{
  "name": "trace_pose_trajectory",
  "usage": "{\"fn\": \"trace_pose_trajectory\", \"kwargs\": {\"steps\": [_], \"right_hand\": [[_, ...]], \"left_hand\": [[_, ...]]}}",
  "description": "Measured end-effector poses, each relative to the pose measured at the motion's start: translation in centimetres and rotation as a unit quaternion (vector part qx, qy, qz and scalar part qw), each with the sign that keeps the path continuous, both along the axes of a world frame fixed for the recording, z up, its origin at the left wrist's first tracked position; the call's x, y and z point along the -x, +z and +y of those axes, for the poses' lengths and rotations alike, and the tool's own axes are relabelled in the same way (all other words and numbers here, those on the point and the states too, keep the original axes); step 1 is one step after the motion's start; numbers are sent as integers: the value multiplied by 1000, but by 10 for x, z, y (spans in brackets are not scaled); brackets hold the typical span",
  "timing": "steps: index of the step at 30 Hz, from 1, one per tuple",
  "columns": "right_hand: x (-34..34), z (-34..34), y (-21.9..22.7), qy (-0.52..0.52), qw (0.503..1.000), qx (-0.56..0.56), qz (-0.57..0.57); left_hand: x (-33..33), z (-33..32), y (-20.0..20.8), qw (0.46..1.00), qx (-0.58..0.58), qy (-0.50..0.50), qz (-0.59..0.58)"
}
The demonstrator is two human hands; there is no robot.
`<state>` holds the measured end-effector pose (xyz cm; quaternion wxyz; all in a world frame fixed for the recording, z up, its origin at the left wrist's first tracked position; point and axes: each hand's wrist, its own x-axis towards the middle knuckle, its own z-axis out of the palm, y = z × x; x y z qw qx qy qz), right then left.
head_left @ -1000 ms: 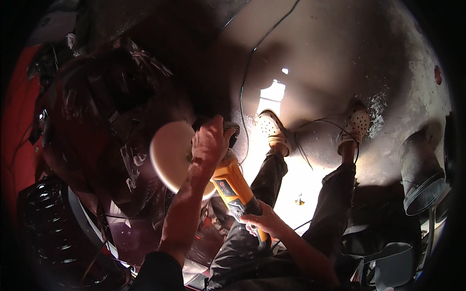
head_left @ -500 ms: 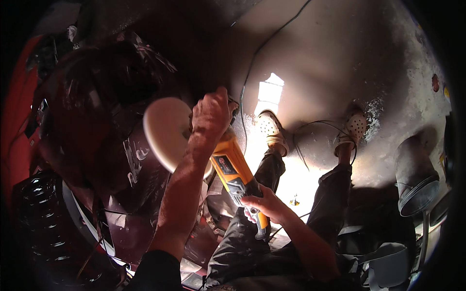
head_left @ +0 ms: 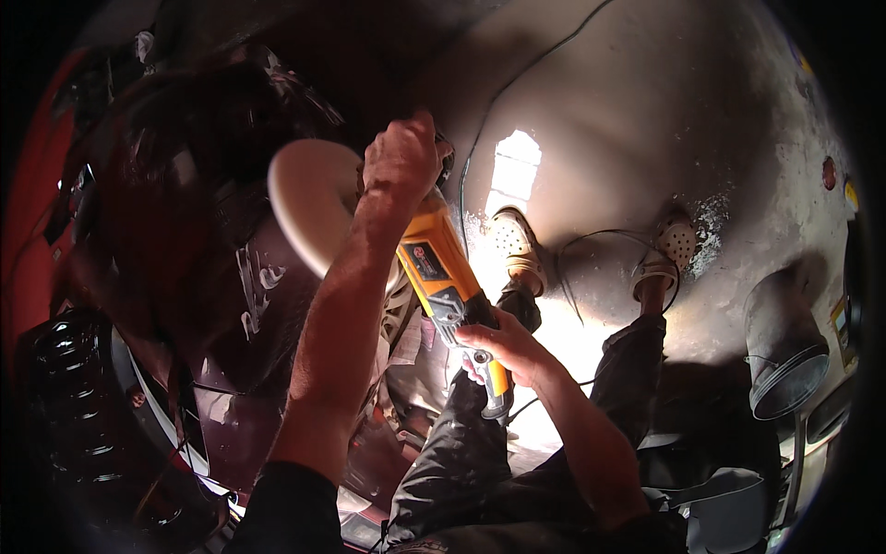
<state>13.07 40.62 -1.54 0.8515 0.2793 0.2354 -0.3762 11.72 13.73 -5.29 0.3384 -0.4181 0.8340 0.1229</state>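
Note:
A yellow and black power polisher (head_left: 434, 254) is held across the front of me, tilted, its round white pad (head_left: 312, 205) towards a dark maroon car panel (head_left: 217, 314). My left hand (head_left: 403, 159) is closed round the front grip near the pad; the fingers' far side is hidden. My right hand (head_left: 519, 351) wraps the rear handle, thumb lying along the top. The pad's face is turned away, so I cannot tell whether it touches the panel. White smears (head_left: 249, 288) mark the panel beside the pad.
A black tyre (head_left: 78, 420) lies at the lower left. The black cord (head_left: 489, 106) runs over the floor and loops by my clog-shod feet (head_left: 514, 245). A metal bucket (head_left: 783, 346) lies tipped at the right. Bright light falls on the floor between my legs.
The polisher and both hands have shifted a little upward in the picture, away from me. Both grips are unchanged.

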Motion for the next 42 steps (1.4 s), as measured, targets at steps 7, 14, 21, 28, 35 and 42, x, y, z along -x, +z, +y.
{"fn": "trace_pose_trajectory", "kwargs": {"steps": [7,14,21,28,35,42], "right_hand": [[-26,62,58,-3,999,-14,-47],[-21,39,34,-19,999,-39,-31],[-21,30,5,35,999,-18,29],[-38,81,73,98,993,30,56],[-32,64,85,81,988,46,120],[-34,72,86,90,987,49,124]], "left_hand": [[-53,69,42,996,-37,61,-51],[-35,52,11,998,-49,30,-38],[-37,35,-2,999,-14,36,24],[-84,85,80,996,-19,74,52],[-67,67,105,994,25,62,91],[-73,71,117,990,24,86,111]]}}
